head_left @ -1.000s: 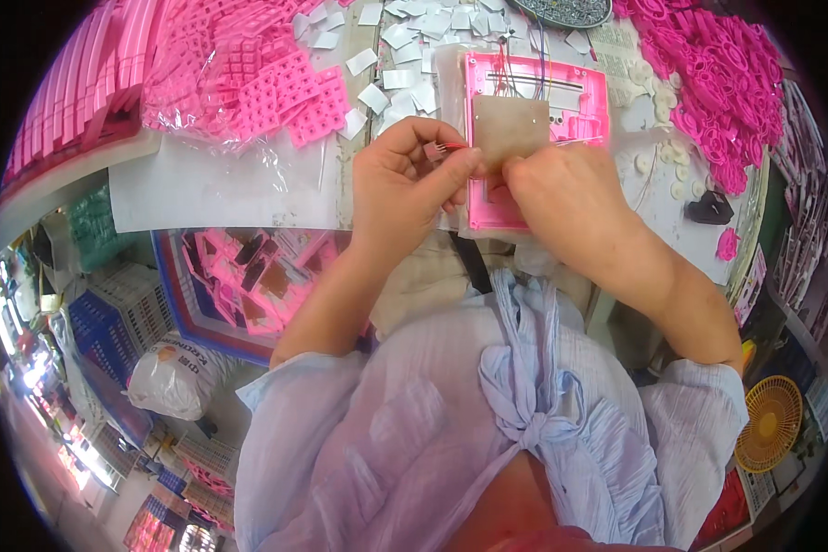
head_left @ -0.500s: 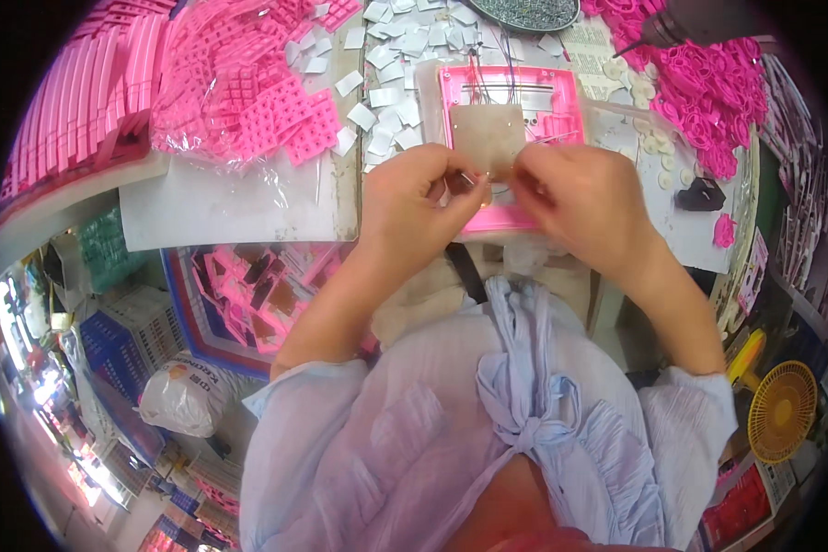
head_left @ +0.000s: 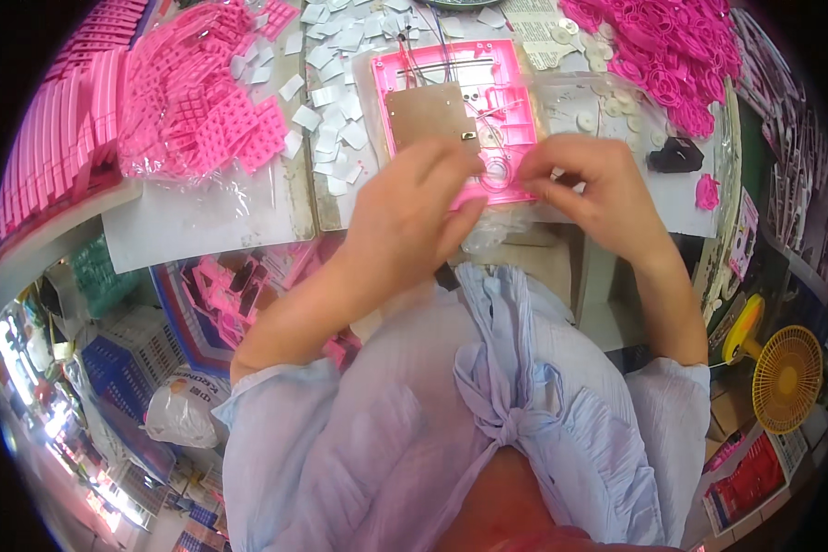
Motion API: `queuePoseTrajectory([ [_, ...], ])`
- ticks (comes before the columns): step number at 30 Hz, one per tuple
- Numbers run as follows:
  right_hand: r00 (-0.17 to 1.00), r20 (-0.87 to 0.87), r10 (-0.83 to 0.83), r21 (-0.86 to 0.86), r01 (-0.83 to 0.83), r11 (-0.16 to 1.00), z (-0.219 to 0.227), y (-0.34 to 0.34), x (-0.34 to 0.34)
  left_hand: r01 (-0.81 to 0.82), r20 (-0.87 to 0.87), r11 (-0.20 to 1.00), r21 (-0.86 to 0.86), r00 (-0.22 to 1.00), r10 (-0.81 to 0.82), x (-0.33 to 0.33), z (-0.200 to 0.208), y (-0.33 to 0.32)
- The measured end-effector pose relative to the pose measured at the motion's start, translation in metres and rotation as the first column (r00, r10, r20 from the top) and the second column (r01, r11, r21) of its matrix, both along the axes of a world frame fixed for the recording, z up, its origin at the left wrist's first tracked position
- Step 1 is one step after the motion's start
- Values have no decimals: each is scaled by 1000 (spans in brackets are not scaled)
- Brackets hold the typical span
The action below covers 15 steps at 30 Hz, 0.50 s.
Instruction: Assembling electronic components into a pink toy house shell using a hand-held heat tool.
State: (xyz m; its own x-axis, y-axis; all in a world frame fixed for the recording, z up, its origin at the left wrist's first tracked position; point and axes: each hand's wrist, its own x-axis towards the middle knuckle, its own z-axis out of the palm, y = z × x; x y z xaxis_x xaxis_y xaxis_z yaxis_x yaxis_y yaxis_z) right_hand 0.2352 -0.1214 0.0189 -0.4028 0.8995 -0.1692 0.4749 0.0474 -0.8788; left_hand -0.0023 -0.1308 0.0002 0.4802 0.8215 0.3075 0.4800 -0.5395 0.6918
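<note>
Board (head_left: 426, 114) now lies clear of right hand (head_left: 605, 190) — left hand (head_left: 402, 210) overlaps it.

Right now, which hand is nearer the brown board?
Left. The left hand overlaps the lower edge of the brown board in view; contact unclear. The right hand is apart from it, by the lower right corner of the pink casing.

I have a pink plastic casing (head_left: 517, 132) lying flat before me, its ribbed inside facing up, a round ring moulded low on its right. The flat brown board (head_left: 428, 115) sits over its left part, slightly askew, lower edge partly hidden from me; thin wires (head_left: 448, 57) cross the casing's top edge.
</note>
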Motion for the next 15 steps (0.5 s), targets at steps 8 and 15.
queuePoseTrajectory([
  [8,975,132,181,612,-224,759,-34,-18,3,125,-72,992,11,990,-123,-2,-23,-12],
  [15,995,60,77,665,-98,741,-56,-24,18,202,-90,978,50,976,-197,-2,-32,-11],
])
